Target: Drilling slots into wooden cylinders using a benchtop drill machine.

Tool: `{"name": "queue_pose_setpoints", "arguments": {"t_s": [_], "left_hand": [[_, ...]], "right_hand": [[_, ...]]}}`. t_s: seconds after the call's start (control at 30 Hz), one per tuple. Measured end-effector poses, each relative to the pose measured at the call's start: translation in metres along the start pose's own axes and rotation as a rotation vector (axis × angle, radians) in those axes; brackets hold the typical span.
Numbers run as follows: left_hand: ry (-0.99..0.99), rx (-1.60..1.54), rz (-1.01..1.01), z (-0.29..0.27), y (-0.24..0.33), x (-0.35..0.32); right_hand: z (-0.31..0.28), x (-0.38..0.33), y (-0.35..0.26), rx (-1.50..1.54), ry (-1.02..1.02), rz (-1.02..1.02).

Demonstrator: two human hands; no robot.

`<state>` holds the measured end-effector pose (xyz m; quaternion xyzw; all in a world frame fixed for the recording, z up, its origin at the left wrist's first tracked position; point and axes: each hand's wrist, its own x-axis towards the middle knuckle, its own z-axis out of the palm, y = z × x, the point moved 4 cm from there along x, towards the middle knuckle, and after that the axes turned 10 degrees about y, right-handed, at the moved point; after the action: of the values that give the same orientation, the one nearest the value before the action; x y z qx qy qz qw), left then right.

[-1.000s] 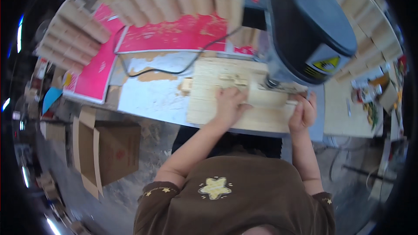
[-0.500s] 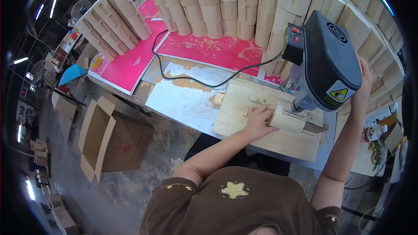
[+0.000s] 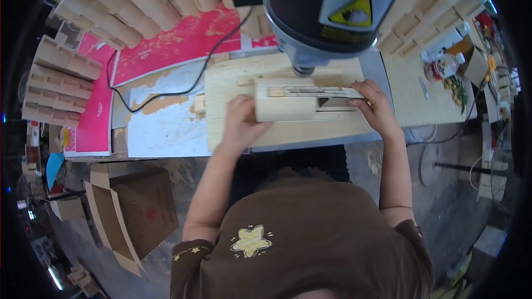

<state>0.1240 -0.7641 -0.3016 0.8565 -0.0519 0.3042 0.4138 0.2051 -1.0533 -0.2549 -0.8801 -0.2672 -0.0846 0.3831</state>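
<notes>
A pale, rounded wooden block point(image 3: 284, 109) lies lengthwise on a flat wooden board point(image 3: 233, 77) under the black drill press head point(image 3: 332, 22). Along its top runs a narrow slotted strip point(image 3: 316, 91) that reaches past the block's right end. My left hand point(image 3: 241, 123) is slightly blurred and grips the block's left end, thumb at the near edge. At the other side, my right hand point(image 3: 377, 108) pinches the strip's right end between thumb and fingers. The drill chuck point(image 3: 302, 70) hangs just beyond the block; its tip is hidden.
Stacks of similar wooden pieces point(image 3: 127, 0) line the back and left over pink sheets point(image 3: 177, 39). A black cable point(image 3: 202, 72) crosses the tabletop. To the right stands a plastic bottle point(image 3: 443, 66). An open cardboard box point(image 3: 141, 210) sits on the floor, left.
My right hand has come down from beside the drill head to the strip's right end. My left hand stays at the block's left end. The view has turned and shifted.
</notes>
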Motion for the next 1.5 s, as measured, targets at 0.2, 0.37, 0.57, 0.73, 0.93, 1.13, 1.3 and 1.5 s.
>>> {"name": "queue_pose_setpoints", "arguments": {"t_s": [0.2, 0.37, 0.57, 0.73, 0.93, 1.13, 1.3, 1.5], "left_hand": [[-0.072, -0.187, -0.194, -0.084, 0.001, -0.014], [-0.019, -0.452, -0.759, -0.1, 0.024, -0.01], [0.018, -0.309, -1.087, -0.071, 0.018, -0.027], [0.114, -0.363, -1.061, -0.062, 0.013, -0.029], [-0.079, -0.475, -1.184, -0.014, 0.025, -0.024], [0.11, -0.504, -0.567, 0.005, 0.033, -0.04], [0.014, -0.082, -0.257, 0.015, 0.031, -0.033], [0.051, 0.301, -0.101, 0.017, 0.011, -0.006]], "right_hand": [[-0.009, -0.022, 0.0, 0.16, 0.005, 0.011], [-0.007, -0.025, -0.009, 0.181, -0.093, 0.072], [0.0, -0.028, -0.006, 0.233, -0.052, 0.097], [-0.004, -0.027, -0.004, 0.223, -0.076, 0.103], [0.007, -0.021, -0.012, 0.212, -0.09, 0.066], [0.012, -0.023, -0.015, 0.084, 0.054, 0.025], [0.016, -0.002, -0.006, 0.022, 0.132, -0.04], [0.029, 0.018, 0.008, -0.055, 0.168, -0.003]]}}
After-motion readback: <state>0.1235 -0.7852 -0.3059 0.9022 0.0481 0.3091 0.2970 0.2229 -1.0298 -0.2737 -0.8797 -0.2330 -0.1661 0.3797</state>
